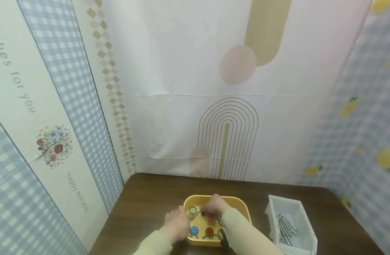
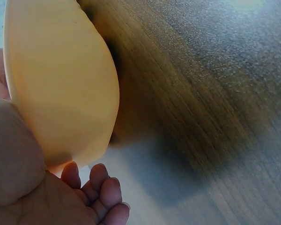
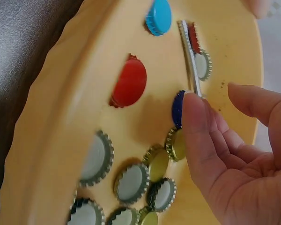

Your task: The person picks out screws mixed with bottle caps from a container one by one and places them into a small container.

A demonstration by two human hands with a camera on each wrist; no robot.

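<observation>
A yellow plastic tray [image 1: 214, 243] holds bottle caps, several with their pale insides up. My left hand [image 1: 177, 223] grips its left rim; in the left wrist view the thumb lies behind the rim and the curled fingers [image 2: 110, 192] are outside. My right hand [image 1: 215, 206] is inside the tray, thumb and fingers apart. Its fingertips are at the end of a slim threaded metal rod [image 3: 189, 56] and partly cover a dark blue bottle cap [image 3: 178, 110]. Whether they touch the rod, I cannot tell. A red bottle cap [image 3: 131, 82] and a light blue bottle cap [image 3: 160, 18] lie nearby.
A white plastic bin [image 1: 306, 226] with several metal rods [image 1: 285, 228] stands to the right of the tray on the brown wooden table [image 1: 150, 198]. Patterned cloths [image 1: 169, 124] hang behind the table and at both sides.
</observation>
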